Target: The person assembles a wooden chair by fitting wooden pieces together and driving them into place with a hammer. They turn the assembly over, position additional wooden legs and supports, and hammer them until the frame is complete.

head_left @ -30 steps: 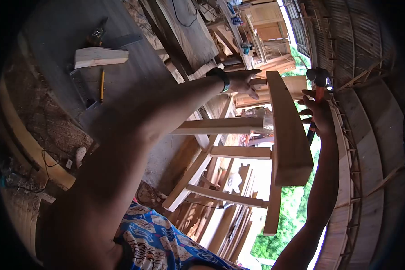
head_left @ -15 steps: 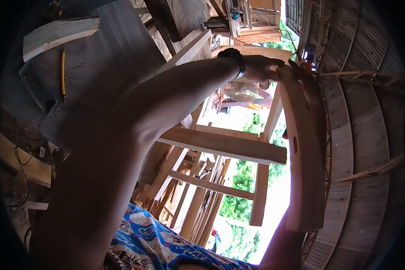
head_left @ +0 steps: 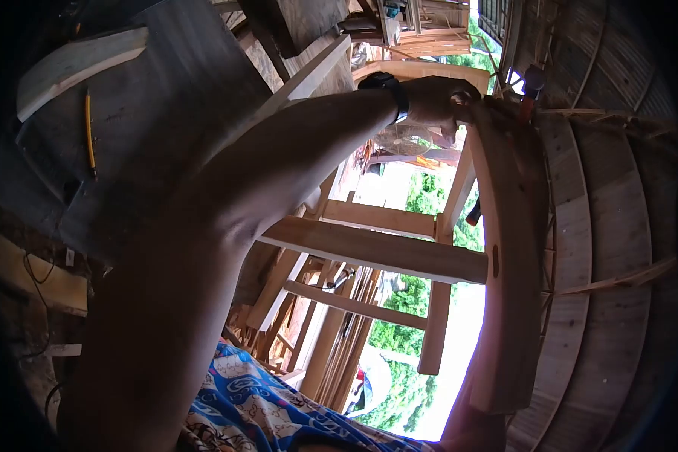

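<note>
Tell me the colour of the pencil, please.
The pencil is yellow, best seen in the head view.

I see a pale, gently curved plank [head_left: 508, 324] with a narrow slot in its face, held lengthwise at the end of a squared rail [head_left: 377, 247] on the open wooden frame [head_left: 435, 331], and a dark-headed, reddish-necked hammer [head_left: 532, 81] partly hidden behind the plank.

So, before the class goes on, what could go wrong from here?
The left hand is close to the hammer, so a stray blow might catch its fingers. The end of the long rail lies near an open slot in the curved board; if they are misaligned, forcing them could split the wood.
</note>
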Motion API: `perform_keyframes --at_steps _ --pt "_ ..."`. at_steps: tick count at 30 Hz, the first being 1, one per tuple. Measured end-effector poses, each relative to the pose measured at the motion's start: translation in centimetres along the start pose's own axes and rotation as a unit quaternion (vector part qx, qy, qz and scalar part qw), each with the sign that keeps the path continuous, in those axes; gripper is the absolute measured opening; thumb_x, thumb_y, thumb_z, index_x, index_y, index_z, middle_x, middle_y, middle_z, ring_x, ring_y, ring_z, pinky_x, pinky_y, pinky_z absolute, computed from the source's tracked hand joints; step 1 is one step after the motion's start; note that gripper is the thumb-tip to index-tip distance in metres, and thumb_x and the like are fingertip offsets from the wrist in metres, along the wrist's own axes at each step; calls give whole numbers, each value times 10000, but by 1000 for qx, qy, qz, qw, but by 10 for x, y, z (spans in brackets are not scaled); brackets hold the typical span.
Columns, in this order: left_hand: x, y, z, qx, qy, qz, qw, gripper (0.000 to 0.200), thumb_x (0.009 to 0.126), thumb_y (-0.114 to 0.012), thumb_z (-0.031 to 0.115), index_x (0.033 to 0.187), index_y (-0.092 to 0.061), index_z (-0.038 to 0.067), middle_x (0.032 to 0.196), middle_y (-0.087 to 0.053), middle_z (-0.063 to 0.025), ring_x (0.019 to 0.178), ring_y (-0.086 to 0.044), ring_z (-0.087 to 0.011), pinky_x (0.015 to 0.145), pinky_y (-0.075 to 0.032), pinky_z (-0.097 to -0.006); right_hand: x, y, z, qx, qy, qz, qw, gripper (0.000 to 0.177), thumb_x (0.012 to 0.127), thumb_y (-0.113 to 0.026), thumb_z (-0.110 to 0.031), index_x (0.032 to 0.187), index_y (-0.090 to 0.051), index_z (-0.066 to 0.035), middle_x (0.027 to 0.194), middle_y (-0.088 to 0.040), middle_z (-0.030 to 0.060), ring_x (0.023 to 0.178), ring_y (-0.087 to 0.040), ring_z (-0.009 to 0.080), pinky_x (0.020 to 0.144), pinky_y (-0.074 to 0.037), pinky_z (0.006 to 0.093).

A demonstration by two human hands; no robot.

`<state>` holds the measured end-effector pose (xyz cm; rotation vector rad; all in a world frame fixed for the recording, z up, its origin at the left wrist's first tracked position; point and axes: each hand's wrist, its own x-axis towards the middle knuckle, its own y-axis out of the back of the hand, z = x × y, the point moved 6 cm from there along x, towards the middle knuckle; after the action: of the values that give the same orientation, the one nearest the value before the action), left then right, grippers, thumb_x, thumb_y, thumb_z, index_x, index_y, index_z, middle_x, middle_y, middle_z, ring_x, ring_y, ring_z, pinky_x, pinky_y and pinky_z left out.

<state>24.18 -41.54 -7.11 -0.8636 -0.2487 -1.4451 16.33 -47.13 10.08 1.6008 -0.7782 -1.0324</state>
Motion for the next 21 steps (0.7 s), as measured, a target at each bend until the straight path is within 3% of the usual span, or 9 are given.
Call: perform_keyframes --at_steps 8,10,11,14,15,16,18,20,21 --pt "5 -7 -11 39 -8 -14 999 872 676 -813 161 1460 -434 118 1403 -550 -110 1245 -553 -268 1061 -435 -376 -42 19 -8 41 14 55 998 584 939 -657 -415 1416 -528 -104 1395 -547 103 1266 -507 178 844 -513 358" --pt "7 -10 -15 42 -20 -7 999 857 666 -801 119 1449 -451 117 1390 -561 -96 1196 -584 -241 1042 -446 -359 -61 44 3 80 -42 132 987 542 942 -651 -434 1319 -586 -51 1227 -650 88 1079 -637 184 730 -532 347" --pt "9 -9 -17 42 -35 -3 998 850 670 -787 89 1449 -448 106 1380 -568 -96 1208 -577 -231 1033 -453 -352 -73 59 5 0 -57 162 985 474 938 -644 -460 1093 -689 -15 913 -717 73 805 -701 182 640 -535 376" --pt "13 -14 -23 -23 -24 -23 999 817 686 -776 57 1438 -459 100 1397 -548 -97 1218 -569 -208 1011 -473 -344 -101 79 22 -234 -127 228 937 485 909 -661 -491 852 -719 -14 680 -683 109 652 -694 246 630 -534 427" --pt "15 -13 -28 -96 14 -33 995 792 698 -777 56 1427 -473 104 1425 -521 -97 1218 -569 -196 998 -485 -342 -103 81 17 -375 -31 263 888 541 886 -663 -515 697 -673 -8 648 -651 177 689 -686 315 657 -527 435" --pt "4 -7 -7 -41 78 -43 995 770 705 -805 91 1411 -499 124 1488 -444 -96 1206 -575 -182 984 -499 -342 -116 73 6 -381 36 282 880 545 878 -661 -526 713 -655 -6 674 -649 202 701 -667 381 656 -509 459" --pt "14 -9 -15 89 -41 -53 994 778 706 -832 146 1414 -509 139 1532 -381 -97 1157 -606 -163 987 -494 -349 -114 79 26 -365 12 305 880 536 880 -661 -520 723 -662 -8 678 -654 202 708 -671 378 655 -503 469" --pt "7 -12 -2 8 40 -113 993 793 715 -824 134 1435 -494 139 1526 -390 -93 1129 -621 -157 990 -491 -346 -117 75 47 -78 -114 299 944 513 878 -671 -500 705 -643 -18 651 -630 189 685 -662 375 648 -499 497" --pt "5 -10 3 11 36 -91 995 782 728 -814 141 1440 -491 143 1523 -391 -88 1089 -635 -153 980 -497 -343 -104 78 59 -184 -34 333 924 479 881 -679 -469 718 -641 -20 660 -632 183 684 -657 382 638 -495 500"
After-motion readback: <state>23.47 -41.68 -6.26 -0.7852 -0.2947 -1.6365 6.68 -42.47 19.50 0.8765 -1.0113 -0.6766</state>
